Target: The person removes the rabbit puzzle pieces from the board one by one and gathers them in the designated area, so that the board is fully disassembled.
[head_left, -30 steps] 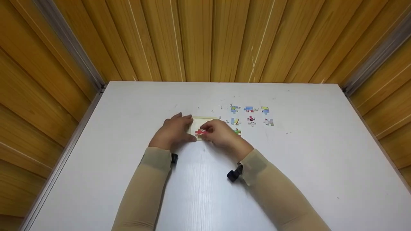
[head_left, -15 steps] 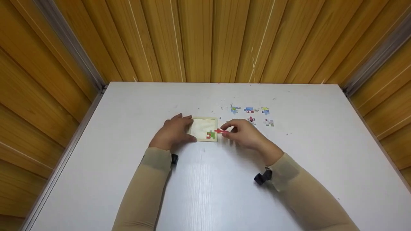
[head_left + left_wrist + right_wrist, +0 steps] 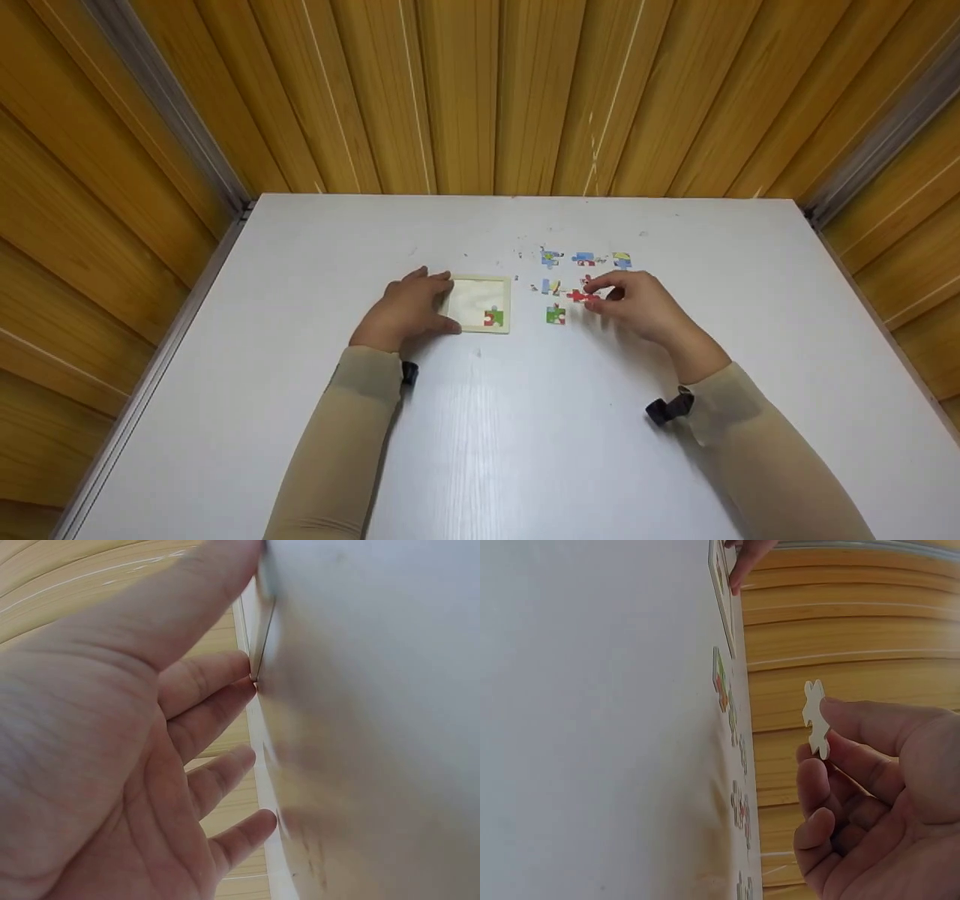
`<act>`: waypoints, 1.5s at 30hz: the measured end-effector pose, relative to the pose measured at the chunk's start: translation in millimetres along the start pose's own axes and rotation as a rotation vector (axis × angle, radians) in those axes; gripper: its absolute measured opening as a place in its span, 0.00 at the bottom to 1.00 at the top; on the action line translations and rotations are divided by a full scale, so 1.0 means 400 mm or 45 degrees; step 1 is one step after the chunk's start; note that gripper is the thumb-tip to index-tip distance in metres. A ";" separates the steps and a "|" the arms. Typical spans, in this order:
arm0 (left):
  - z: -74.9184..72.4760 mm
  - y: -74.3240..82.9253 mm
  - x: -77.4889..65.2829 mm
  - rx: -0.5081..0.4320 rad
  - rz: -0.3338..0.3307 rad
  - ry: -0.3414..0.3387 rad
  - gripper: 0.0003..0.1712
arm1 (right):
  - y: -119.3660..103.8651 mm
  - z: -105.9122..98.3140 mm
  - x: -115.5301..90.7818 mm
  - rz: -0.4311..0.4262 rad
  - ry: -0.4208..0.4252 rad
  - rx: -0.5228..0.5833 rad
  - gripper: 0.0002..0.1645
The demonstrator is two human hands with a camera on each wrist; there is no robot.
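Observation:
My left hand (image 3: 406,309) holds the left side of a small square wooden puzzle tray (image 3: 506,300), its thumb at the near corner and a finger at the far one. A green and red puzzle piece (image 3: 493,318) lies in the tray's near right corner. To the right, my right hand (image 3: 637,304) pinches a red puzzle piece (image 3: 578,296) between thumb and fingers, above the loose pieces. The right wrist view shows this held piece's pale wooden side (image 3: 815,720), raised off the table. My right hand covers part of the loose pieces in the head view.
Several loose puzzle pieces lie in rows right of the tray, among them a green one (image 3: 556,315), a blue and yellow one (image 3: 551,287) and a blue and red one (image 3: 584,259). Wood-patterned panels (image 3: 465,97) stand behind the white table (image 3: 480,435).
My right hand has drawn the red piece out of the tray area and rightward over the loose pieces, uncovering the green and red piece in the tray's corner. My left hand stays put.

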State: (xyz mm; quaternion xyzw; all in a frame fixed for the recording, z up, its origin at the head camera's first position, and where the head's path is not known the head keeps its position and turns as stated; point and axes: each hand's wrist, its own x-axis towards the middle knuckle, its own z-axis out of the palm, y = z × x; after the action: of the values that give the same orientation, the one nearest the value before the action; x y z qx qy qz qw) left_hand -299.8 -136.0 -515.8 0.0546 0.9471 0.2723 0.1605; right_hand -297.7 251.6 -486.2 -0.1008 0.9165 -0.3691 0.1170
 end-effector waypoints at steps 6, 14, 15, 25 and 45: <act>0.000 -0.001 0.001 -0.010 -0.009 0.000 0.54 | 0.030 -0.011 -0.004 0.054 0.007 0.013 0.22; 0.000 -0.006 0.004 0.000 -0.007 -0.007 0.53 | 0.049 0.000 -0.004 0.109 -0.023 -0.005 0.23; 0.001 -0.006 0.005 0.003 -0.003 -0.007 0.53 | 0.053 0.001 -0.004 0.114 -0.024 -0.007 0.23; 0.003 -0.003 0.000 -0.029 -0.024 0.001 0.53 | 0.065 0.005 -0.002 0.108 -0.026 -0.054 0.19; 0.001 -0.006 0.001 -0.007 0.008 -0.005 0.52 | 0.067 0.006 -0.005 0.019 -0.026 -0.132 0.17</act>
State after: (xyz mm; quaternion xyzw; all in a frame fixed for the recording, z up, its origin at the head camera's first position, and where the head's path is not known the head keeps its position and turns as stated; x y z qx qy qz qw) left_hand -300.2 -137.9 -517.5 0.0577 0.9459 0.2752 0.1617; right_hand -297.8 269.4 -506.6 -0.1037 0.9338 -0.3193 0.1238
